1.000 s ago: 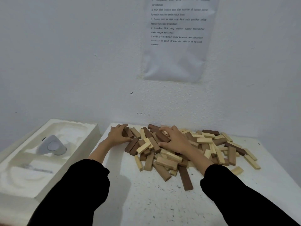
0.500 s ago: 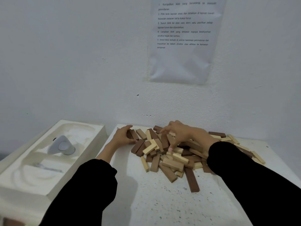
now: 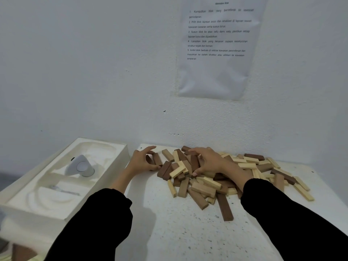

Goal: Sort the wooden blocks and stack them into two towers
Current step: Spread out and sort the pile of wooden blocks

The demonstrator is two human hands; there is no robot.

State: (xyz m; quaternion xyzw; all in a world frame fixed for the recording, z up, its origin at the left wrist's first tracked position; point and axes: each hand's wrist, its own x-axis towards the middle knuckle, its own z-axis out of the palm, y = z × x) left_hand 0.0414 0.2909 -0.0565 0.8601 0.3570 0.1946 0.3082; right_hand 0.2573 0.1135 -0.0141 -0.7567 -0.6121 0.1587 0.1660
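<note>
A loose pile of wooden blocks (image 3: 205, 187), light and dark brown mixed, lies on the white table (image 3: 178, 232) against the wall. At the pile's left edge, my left hand (image 3: 140, 162) curls around two dark brown blocks (image 3: 153, 160), with the thumb below and the fingers above. My right hand (image 3: 211, 161) lies on top of the pile's middle. Its fingers and thumb are curled around an upright-lying dark brown block (image 3: 194, 163). More blocks spread out to the right (image 3: 263, 166). No tower stands anywhere in view.
A white moulded foam box (image 3: 62, 210) holding a grey-white device (image 3: 81, 167) sits just left of the table. The wall runs right behind the pile, with a printed sheet (image 3: 216, 48) taped on it. The table's front part shows bare speckled surface.
My right hand has drawn back from the far side of the pile onto its middle and closed on a dark block. The left hand has stayed at the pile's left edge.
</note>
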